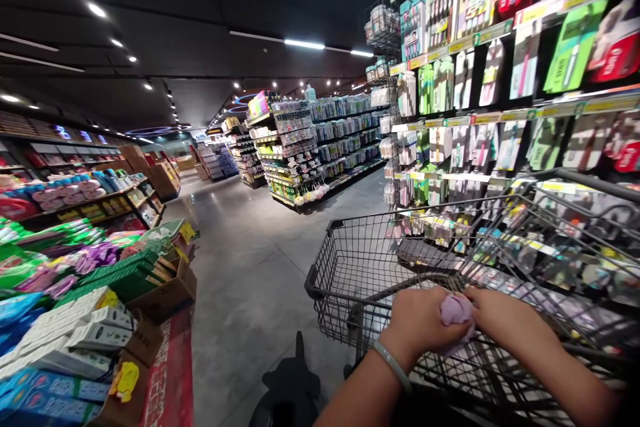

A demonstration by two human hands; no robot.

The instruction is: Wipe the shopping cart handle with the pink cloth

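Note:
My left hand [419, 321], with a pale bangle [393, 363] at its wrist, is closed around a soft, crumpled lilac piece of cloth [456, 312]. Right beside it, my right hand [503, 313] is bent with its fingertips against the edge of the cloth; most of its fingers are hidden below. Both hands are over the near part of a dark wire shopping cart [357, 250]. Whether either hand also touches the cart's bar cannot be made out. The cart's front basket points ahead and to the left.
A rack of hanging toothbrush-like packs [470, 80] runs close along the right. Cartons and bagged goods [75, 327] are piled at the left, above a red strip [170, 373]. Grey floor [235, 267] stretches between them towards more shelves [290, 147]. A dark shape [290, 383] stands low in front.

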